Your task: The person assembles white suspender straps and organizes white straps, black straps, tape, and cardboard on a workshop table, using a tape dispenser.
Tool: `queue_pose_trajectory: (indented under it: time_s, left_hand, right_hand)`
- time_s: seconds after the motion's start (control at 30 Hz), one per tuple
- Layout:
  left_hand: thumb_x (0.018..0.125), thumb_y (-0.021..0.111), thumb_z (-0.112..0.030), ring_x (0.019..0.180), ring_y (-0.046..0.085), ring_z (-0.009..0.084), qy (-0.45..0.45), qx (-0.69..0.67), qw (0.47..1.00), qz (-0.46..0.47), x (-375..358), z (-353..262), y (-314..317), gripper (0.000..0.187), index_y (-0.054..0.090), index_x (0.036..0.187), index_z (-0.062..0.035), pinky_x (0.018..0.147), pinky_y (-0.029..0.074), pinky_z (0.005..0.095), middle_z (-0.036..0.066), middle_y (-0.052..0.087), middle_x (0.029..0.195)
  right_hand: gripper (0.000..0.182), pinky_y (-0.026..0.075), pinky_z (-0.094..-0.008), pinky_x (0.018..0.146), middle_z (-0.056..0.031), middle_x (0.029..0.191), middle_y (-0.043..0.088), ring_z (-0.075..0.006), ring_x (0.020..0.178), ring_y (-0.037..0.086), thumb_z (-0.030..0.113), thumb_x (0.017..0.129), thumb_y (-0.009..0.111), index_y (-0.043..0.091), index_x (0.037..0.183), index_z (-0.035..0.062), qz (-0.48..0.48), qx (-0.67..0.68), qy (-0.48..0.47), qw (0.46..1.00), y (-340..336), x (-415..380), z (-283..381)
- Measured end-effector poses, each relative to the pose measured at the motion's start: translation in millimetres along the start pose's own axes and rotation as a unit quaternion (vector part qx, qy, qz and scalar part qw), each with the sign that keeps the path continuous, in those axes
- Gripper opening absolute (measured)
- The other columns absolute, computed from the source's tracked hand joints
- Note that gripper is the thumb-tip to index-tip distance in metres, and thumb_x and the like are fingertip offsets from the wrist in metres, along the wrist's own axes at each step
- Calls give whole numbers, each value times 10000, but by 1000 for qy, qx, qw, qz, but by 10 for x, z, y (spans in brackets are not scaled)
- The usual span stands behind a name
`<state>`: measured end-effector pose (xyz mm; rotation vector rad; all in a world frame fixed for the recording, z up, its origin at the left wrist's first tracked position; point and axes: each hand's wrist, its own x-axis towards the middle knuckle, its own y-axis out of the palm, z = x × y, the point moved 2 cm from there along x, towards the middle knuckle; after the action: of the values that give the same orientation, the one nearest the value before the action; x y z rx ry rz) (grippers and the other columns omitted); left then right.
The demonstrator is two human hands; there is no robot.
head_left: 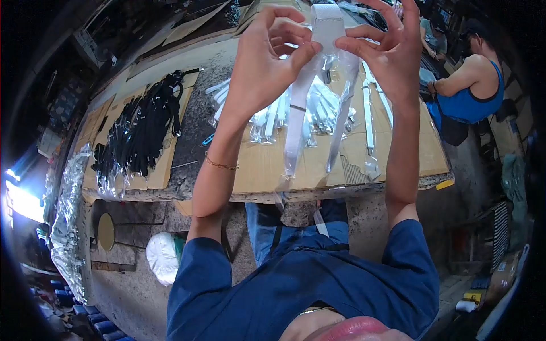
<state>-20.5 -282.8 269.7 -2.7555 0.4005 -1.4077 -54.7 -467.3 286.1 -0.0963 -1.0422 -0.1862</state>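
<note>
Left hand (267, 54) is raised above the bench, thumb and fingers pinched on the left edge of a white elastic strap with a clear plastic sleeve (327, 28). Right hand (387, 42) grips the same strap from the right, thumb and forefinger closed on it, remaining fingers spread upward. The strap is held in the air between both hands; its two white tails (296, 136) hang down in front of the bench, the clear sleeve trailing along them.

A thin gold bracelet (222, 165) sits on the left wrist.

Directly below the hands, a loose heap of white straps in clear bags (318, 108) lies on flat brown cardboard sheets (261, 165) covering the rough stone workbench (193, 131). To the left, well apart, a pile of black straps (139, 131) rests on further cardboard.

At the far right of the bench, another person in a blue sleeveless top (472, 99) is seated.
</note>
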Motion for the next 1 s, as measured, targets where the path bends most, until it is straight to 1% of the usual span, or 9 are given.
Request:
queue_pose_trajectory:
  time_s: [0.03,0.1,0.2,0.3,0.4,0.67,0.9,0.97,1.0]
  left_hand:
    - [880,705,-141,837,664,117,0,0,1000,0,32,-34,-22,238,707,1061,13,769,533,256,82,711,887]
    - [841,650,10,832,606,109,-98,25,988,115,133,-83,-78,532,440,1319,-90,793,511,238,50,583,1033]
    - [824,642,37,755,562,72,-46,56,973,219,322,-202,-160,473,497,1256,-89,697,493,235,4,582,915]
    - [806,633,49,722,543,55,33,25,961,274,446,-301,-128,428,574,1216,-56,654,467,221,4,617,890]
    - [799,622,52,676,528,45,-13,83,935,345,512,-490,-147,394,641,1184,-32,608,447,211,21,662,873]
    - [787,646,36,598,479,13,-44,52,938,341,546,-443,-126,283,729,1049,-30,515,378,190,5,683,770]
    - [741,687,16,565,467,-18,-40,55,952,297,581,-393,-111,156,747,880,-22,480,327,165,-21,678,738]
    - [736,689,15,563,467,-20,-22,25,962,270,585,-373,-112,145,745,867,-16,480,324,164,-28,674,733]
    - [731,691,14,561,467,-22,-5,-5,970,243,585,-378,-121,134,742,853,-10,479,321,163,-34,669,728]
  right_hand:
    - [1135,609,-262,720,-174,1290,509,-192,1051,619,-184,614,779,160,1520,105,18,-22,-20,999,-6,27,-33]
    - [1147,606,-263,710,-176,1290,510,-187,1004,641,-176,618,788,144,1525,106,35,-44,-40,998,-34,67,-65]
    - [1194,597,-266,700,-207,1321,483,-188,930,661,-132,629,823,86,1538,106,77,-40,-36,996,-73,115,-45]
    - [1264,589,-264,694,-255,1325,464,-182,849,671,-73,624,863,17,1545,110,105,69,16,992,-90,162,-50]
    - [1333,588,-270,698,-292,1310,463,-175,833,669,-35,600,893,-32,1547,123,92,59,-19,994,-101,212,-105]
    - [1409,592,-294,680,-372,1382,389,-182,804,687,-34,595,899,-129,1534,188,124,40,34,991,-126,224,34]
    - [1374,588,-291,685,-353,1393,393,-198,830,693,-49,629,875,-133,1533,187,109,117,9,987,-93,180,25]
    - [1346,576,-267,678,-314,1413,392,-189,842,677,-101,639,845,-114,1540,180,41,122,122,984,-102,117,164]
    - [1346,576,-267,678,-314,1413,392,-189,842,677,-101,639,845,-114,1540,180,42,122,122,984,-120,56,83]
